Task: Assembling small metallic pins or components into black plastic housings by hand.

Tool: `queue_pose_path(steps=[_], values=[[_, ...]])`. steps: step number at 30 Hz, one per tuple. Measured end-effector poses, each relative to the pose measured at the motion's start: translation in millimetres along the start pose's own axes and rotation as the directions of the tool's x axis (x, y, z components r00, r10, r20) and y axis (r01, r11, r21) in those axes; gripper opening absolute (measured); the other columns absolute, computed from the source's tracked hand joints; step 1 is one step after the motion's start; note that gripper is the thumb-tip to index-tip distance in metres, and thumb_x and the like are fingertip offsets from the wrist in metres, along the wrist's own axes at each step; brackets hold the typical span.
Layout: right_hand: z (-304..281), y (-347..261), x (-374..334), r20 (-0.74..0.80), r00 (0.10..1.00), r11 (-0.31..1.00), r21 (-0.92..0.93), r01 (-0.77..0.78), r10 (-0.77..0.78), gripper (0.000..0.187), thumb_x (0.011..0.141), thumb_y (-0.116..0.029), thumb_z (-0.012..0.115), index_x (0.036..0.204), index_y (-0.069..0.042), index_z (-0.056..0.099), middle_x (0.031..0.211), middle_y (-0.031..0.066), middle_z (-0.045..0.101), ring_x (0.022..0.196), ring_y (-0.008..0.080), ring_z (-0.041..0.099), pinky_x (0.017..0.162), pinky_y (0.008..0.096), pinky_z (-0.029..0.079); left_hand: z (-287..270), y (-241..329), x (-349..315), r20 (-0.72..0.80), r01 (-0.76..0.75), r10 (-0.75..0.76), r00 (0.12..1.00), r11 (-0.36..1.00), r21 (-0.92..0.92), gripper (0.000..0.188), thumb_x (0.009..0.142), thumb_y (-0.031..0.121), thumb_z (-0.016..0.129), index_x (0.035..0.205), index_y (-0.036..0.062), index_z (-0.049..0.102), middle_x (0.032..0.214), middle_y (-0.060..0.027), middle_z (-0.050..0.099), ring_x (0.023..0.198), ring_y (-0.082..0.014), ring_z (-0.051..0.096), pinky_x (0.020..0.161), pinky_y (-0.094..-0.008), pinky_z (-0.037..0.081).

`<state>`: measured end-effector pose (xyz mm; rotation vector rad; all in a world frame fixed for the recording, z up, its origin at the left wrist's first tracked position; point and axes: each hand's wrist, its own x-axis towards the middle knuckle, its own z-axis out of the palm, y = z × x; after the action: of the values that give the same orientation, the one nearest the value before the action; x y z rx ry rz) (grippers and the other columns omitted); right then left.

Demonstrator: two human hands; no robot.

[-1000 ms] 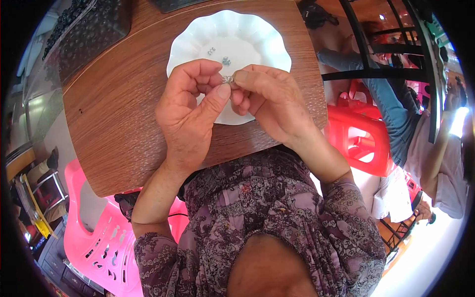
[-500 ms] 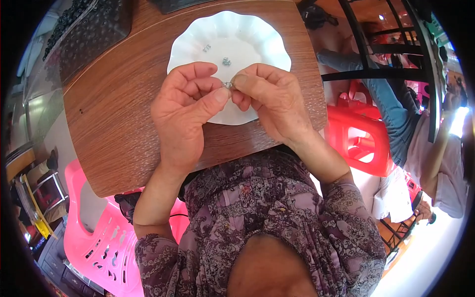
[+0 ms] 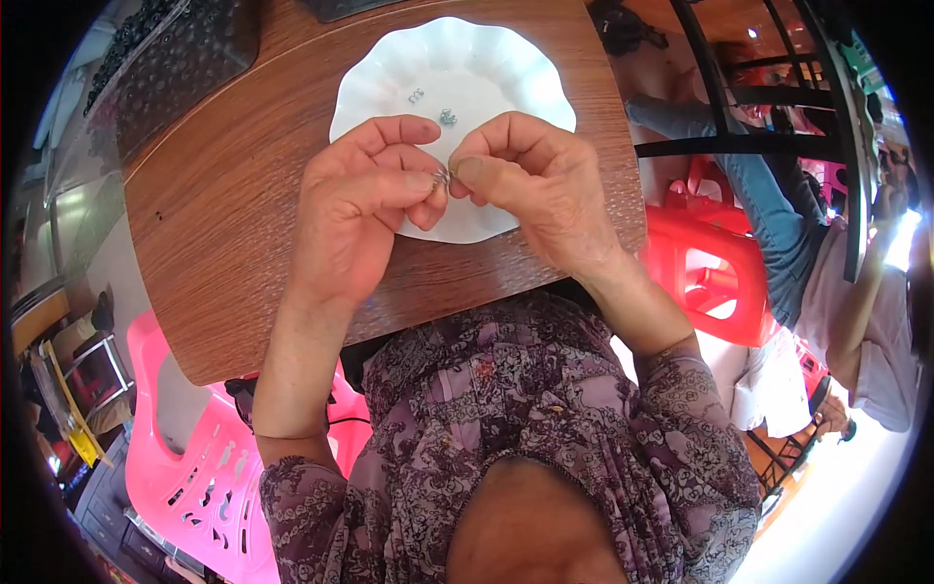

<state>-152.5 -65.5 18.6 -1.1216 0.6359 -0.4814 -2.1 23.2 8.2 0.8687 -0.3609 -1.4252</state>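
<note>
Between my fingertips, over the near part of a white scalloped plate (image 3: 365,83), is a small shiny metal spring (image 3: 442,179), mostly covered by the fingers. My left hand (image 3: 362,195) pinches one side of it with thumb and fingers. From the other side my right hand (image 3: 545,190) grips it between thumb and index finger. Beyond the hands, a small cluster of springs (image 3: 448,118) lies on the plate. A loose coiled spring (image 3: 416,95) rests a little to the left of that cluster.
The plate stands on a brown wood-grain table (image 3: 224,234). At the far left is a clear container (image 3: 185,73) with many dark small parts. A pink chair (image 3: 199,467) is at the lower left, a red stool (image 3: 705,263) at the right. Another person's leg (image 3: 754,195) shows beyond the table.
My left hand has turned, its thumb now lying flatter across the fingers. The held metal piece has shifted slightly left and down. Both hands keep their pinch.
</note>
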Motion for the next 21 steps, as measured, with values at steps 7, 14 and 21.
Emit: queue_pose_path(steps=[7,14,21], values=[[1.3,-1.1,0.9,0.003,0.998,0.998,-0.041,0.056,-0.056,0.009,0.079,0.0,0.062,0.086,0.003,0.058,0.079,0.0022,0.06,0.069,0.0048,0.056,0.058,0.0171,0.044,2.6,-3.6,-0.3,-0.101,-0.017,0.023,0.995,0.998,0.061,0.019,0.077,-0.001,0.057,0.095,-0.0069,0.054,0.075,-0.011,0.059,0.065,-0.0151,0.056,0.06,-0.0255,0.045],[-2.6,-0.9,-0.2,0.021,0.997,0.985,-0.149,0.081,-0.079,0.016,0.076,0.004,0.062,0.092,0.002,0.059,0.085,0.0031,0.059,0.076,0.0073,0.056,0.067,0.0187,0.044,1.6,-5.9,-0.3,-0.117,-0.034,0.036,0.992,0.999,0.015,0.017,0.075,-0.005,0.057,0.092,-0.0057,0.053,0.075,-0.0113,0.059,0.065,-0.0159,0.057,0.059,-0.0255,0.045],[-3.1,1.5,2.0,0.101,0.975,0.955,-0.203,0.217,-0.2,0.008,0.075,0.001,0.06,0.083,0.001,0.058,0.076,0.0003,0.058,0.069,0.0046,0.052,0.061,0.0194,0.042,-5.9,3.7,0.9,0.024,0.062,-0.061,0.998,0.996,-0.062,0.021,0.073,-0.005,0.056,0.094,-0.0065,0.052,0.076,-0.0119,0.06,0.065,-0.0169,0.058,0.057,-0.0248,0.044]])
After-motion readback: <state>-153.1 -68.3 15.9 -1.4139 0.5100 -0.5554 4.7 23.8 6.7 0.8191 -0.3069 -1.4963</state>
